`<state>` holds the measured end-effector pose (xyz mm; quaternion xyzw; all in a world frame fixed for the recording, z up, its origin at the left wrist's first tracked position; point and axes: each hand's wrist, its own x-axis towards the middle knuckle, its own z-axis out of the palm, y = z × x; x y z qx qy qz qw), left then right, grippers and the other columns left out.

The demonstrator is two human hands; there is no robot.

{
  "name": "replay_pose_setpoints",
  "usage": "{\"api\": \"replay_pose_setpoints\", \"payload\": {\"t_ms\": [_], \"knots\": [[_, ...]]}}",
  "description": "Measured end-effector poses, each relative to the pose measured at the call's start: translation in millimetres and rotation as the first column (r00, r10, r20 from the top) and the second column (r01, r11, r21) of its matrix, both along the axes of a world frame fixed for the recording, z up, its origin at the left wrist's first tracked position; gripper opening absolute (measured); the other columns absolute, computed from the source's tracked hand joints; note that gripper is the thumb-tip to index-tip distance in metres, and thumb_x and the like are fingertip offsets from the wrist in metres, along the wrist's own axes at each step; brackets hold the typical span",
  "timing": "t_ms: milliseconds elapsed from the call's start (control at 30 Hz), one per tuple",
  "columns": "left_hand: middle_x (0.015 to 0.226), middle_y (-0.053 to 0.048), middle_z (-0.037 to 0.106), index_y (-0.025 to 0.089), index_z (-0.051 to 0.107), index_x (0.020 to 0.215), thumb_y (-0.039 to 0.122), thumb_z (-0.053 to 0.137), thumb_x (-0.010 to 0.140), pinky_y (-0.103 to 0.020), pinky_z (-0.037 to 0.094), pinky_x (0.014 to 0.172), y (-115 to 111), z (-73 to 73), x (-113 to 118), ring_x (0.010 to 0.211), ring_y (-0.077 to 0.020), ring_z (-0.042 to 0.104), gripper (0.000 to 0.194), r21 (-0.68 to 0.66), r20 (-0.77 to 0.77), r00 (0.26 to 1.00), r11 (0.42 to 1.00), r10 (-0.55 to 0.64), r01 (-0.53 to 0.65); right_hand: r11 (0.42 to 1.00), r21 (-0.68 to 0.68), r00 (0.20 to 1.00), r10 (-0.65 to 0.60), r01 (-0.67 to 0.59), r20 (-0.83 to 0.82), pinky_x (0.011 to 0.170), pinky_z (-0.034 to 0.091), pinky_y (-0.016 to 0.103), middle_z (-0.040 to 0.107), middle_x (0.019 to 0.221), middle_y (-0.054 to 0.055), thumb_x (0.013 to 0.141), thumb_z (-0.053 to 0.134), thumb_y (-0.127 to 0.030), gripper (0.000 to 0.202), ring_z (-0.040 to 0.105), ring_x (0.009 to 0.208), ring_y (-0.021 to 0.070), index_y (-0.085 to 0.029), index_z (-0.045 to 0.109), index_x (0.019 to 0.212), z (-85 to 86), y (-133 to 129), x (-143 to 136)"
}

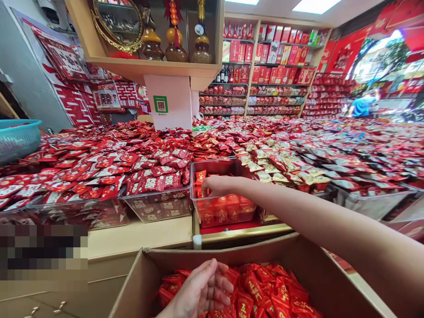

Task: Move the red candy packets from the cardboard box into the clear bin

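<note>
My right hand [217, 185] reaches into a clear plastic bin [225, 204], its fingers closed against a small red packet [200, 176] that stands at the bin's left side. More red packets sit in rows at the bottom, seen through the front wall. Below, my left hand [206, 288] hovers over an open cardboard box [172, 256], with fingers apart, slightly curled, and nothing in them. Loose red packets with gold lettering [255, 287] fill the box.
Bins of dark red packets [159, 176] and gold-and-white packets [281, 163] flank the clear bin. A white panel with a QR code [161, 104] stands behind. A turquoise basket [20, 137] is at far left. A person in blue [362, 105] is far right.
</note>
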<state>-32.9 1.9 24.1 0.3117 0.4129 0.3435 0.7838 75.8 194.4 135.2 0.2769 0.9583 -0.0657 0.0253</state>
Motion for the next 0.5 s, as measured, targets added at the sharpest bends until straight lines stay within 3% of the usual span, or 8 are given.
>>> {"api": "replay_pose_setpoints", "payload": {"t_ms": [167,333,433,500], "knots": [[0.072,-0.005,0.065,0.016,0.052,0.084,0.043,0.043,0.076,-0.023,0.037,0.055,0.6,-8.8,1.5,0.057,-0.0121,0.059,0.030,0.017,-0.067,0.997,0.999,-0.044,0.045,1.000,0.023,1.000,0.004,-0.004,-0.011,0.053,0.033,0.019,0.061,0.076,0.004,0.065,0.052,-0.018,0.018,0.051,0.063,0.0112,-0.013,0.062,0.079,-3.2,-1.5,-1.6],[0.064,0.000,0.065,0.019,0.050,0.078,0.044,0.048,0.071,-0.018,0.029,0.043,4.0,-32.4,2.0,0.047,-0.0093,0.056,0.027,0.013,-0.294,0.947,0.990,-0.128,0.138,0.998,0.043,0.996,-0.036,0.040,-0.077,0.054,0.034,0.020,0.060,0.074,0.004,0.065,0.056,-0.026,0.018,0.050,0.063,0.0119,-0.014,0.061,0.077,6.9,0.5,3.3],[0.061,0.002,0.063,0.017,0.054,0.073,0.034,0.054,0.071,-0.021,0.034,0.045,1.3,-41.7,-6.5,0.048,-0.0092,0.054,0.017,0.048,-0.339,0.929,0.984,-0.148,0.174,0.984,0.169,0.965,-0.016,0.062,-0.260,0.058,0.035,0.021,0.058,0.076,0.006,0.068,0.054,-0.025,0.017,0.050,0.066,0.0118,-0.012,0.060,0.076,23.4,-15.5,13.2],[0.072,0.000,0.063,0.017,0.057,0.077,0.029,0.052,0.075,-0.025,0.042,0.055,-3.3,-43.2,-13.1,0.060,-0.0114,0.056,0.014,0.097,-0.343,0.930,0.980,-0.133,0.176,0.970,0.240,0.910,0.057,0.048,-0.411,0.061,0.035,0.021,0.058,0.075,0.005,0.072,0.050,-0.024,0.015,0.049,0.067,0.0107,-0.012,0.059,0.076,28.0,-42.1,22.2]]}}
